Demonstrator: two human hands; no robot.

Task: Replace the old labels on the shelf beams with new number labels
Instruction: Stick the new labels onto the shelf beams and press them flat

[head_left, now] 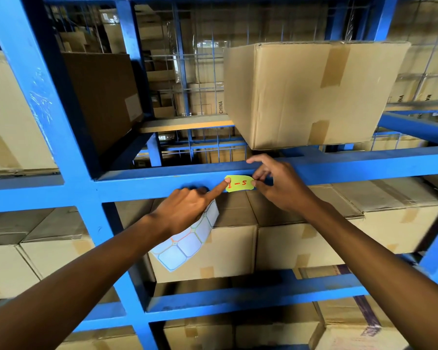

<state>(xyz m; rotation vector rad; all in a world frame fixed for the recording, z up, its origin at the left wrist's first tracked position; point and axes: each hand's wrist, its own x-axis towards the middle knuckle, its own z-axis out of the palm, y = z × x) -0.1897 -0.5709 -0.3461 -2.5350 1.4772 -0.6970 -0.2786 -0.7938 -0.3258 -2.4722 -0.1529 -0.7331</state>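
On the beam, the label lies between the pressing left hand and pinching right hand.

Blue steel racking stacked with cardboard boxes

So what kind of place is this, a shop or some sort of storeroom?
Most likely a warehouse storeroom: blue steel shelf beams, stacked taped cardboard boxes, and a handwritten yellow number label on the beam.

Shelf beam by the fingers is blue painted metal, kinda scuffed. Label is matt yellow-green paper; backing sheet glossy. Boxes are plain matt cardboard.
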